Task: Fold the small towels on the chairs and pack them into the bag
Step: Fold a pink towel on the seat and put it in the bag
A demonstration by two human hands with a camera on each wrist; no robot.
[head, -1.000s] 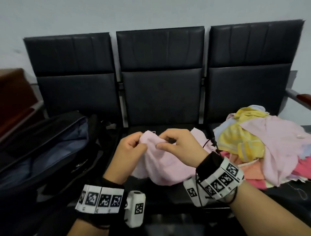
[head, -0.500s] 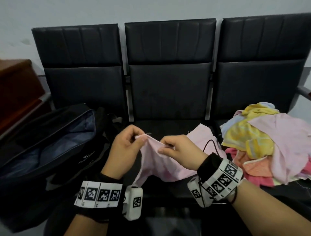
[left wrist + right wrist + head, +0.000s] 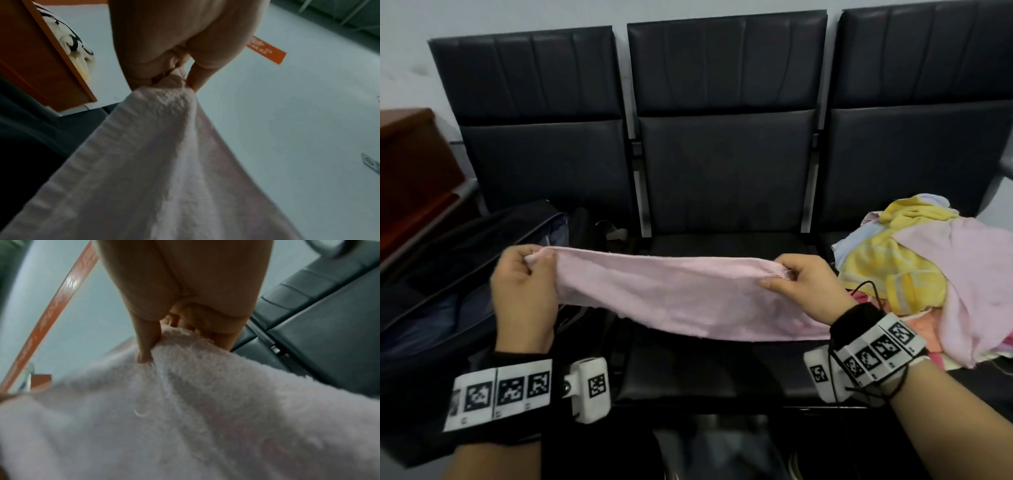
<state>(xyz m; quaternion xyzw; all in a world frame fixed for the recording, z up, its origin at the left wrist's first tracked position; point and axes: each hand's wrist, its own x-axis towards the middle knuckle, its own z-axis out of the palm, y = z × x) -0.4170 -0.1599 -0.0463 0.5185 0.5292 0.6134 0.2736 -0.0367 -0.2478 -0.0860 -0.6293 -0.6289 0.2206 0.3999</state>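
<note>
left hand (image 3: pixel 524 291) pinched pink towel (image 3: pixel 681 301) corner at 9 o'clock | right hand (image 3: pixel 808 291) pinched 3 o'clock corner | towel hung over middle seat (image 3: pixel 705 377) | risk: shallow pinch slips, fold skews

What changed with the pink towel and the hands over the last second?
The left hand and right hand moved apart, left going left and right going right, pulling the bunched pink towel out into a wide band above the middle seat. Each hand keeps its pinch on a towel corner. The towel pile and the open bag stayed put.
</note>
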